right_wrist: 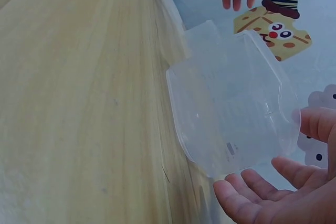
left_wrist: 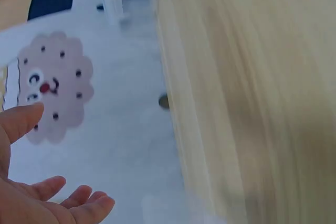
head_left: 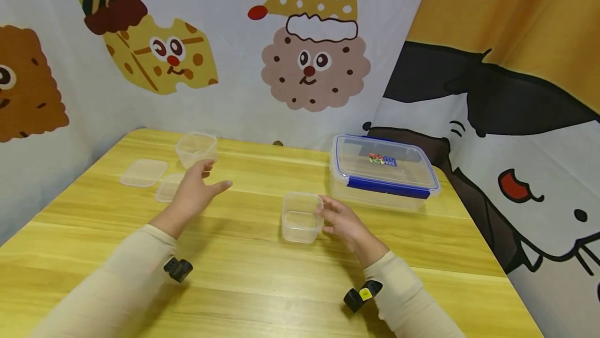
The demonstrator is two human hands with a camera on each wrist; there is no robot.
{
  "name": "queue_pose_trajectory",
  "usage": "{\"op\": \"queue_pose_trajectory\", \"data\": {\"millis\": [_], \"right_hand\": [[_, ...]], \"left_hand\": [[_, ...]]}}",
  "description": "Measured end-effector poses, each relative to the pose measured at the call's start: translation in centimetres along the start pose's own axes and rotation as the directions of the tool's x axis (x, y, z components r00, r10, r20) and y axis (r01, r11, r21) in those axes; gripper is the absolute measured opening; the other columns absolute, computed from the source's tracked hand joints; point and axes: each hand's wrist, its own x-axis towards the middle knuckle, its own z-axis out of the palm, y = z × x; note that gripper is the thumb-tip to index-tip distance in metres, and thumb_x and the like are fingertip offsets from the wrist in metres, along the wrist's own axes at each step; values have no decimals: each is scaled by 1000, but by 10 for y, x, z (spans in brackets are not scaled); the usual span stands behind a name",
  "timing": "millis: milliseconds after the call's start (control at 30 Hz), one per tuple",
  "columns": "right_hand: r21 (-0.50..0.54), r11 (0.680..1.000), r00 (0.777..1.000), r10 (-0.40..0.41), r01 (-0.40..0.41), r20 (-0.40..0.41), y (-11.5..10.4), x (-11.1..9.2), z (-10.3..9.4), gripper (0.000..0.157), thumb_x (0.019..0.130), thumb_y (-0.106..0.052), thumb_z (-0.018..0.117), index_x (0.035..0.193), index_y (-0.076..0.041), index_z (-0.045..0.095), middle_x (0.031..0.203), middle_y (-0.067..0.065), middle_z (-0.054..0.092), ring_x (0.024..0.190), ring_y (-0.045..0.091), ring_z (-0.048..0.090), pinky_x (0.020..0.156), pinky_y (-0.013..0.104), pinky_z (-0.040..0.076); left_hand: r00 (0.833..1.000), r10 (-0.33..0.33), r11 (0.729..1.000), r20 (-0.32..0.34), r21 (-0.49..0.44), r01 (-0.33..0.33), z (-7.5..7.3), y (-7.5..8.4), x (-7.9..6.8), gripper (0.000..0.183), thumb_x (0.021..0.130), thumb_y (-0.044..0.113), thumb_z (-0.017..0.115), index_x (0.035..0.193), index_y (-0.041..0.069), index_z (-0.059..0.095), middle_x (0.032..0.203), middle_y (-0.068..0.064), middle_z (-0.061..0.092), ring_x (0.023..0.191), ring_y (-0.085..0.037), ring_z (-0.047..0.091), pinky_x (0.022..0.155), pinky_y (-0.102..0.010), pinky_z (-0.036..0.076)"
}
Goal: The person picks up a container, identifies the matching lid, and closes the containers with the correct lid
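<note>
A clear square plastic container (head_left: pixel 301 226) stands upright on the table. My right hand (head_left: pixel 344 227) is at its right side, fingertips at the wall. In the right wrist view, the thumb overlaps one edge of the container (right_wrist: pixel 231 108), and the loosely extended fingers (right_wrist: pixel 252 190) lie along another. My left hand (head_left: pixel 194 192) hovers at the left with thumb and fingers spread, holding nothing. Behind it stands a second clear container (head_left: pixel 197 145). Two flat translucent lids (head_left: pixel 144 172) lie beside that one, the nearer partly hidden by the left hand.
A large clear storage box (head_left: pixel 386 163) with a blue-clipped lid stands at the back right of the wooden table (head_left: pixel 253 286). Printed cloth (head_left: pixel 234 109) hangs behind the table and along its sides. Each wrist carries a small black camera (head_left: pixel 178 269).
</note>
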Motion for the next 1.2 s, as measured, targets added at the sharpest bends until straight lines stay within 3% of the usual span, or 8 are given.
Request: {"op": "queue_pose_trajectory", "data": {"millis": [200,633,967,1200], "right_hand": [[-6,1000,1000,-5,5,-1,2,0,0,53,99,-14,50,149,-4,34,154,22,29,135,40,37,102,51,42],[-7,1000,1000,0,0,-6,3,-1,2,53,99,-15,50,149,-3,34,154,22,28,136,38,35,104,52,40],[-11,1000,1000,5,-5,-3,3,-1,2,54,100,-16,50,149,-3,33,155,22,25,139,41,30,106,54,38],[-12,1000,1000,1,-1,5,3,-4,2,55,100,-20,51,150,-4,32,154,22,28,136,38,35,106,54,38]], "left_hand": [[997,-36,999,-67,32,38,-21,-14,8,84,94,27,64,151,-5,12,150,-34,20,137,-49,23,105,-62,32],[985,-132,991,-115,-13,131,-51,-40,14,88,95,33,61,151,-8,7,152,-36,12,138,-52,17,106,-63,30],[971,-213,973,-105,-107,202,-62,-52,15,91,95,40,57,151,-7,3,153,-36,7,138,-54,16,107,-64,28],[960,-271,957,-72,-131,260,-65,-60,15,89,96,38,55,151,-8,3,153,-37,6,137,-54,17,106,-63,30]]}}
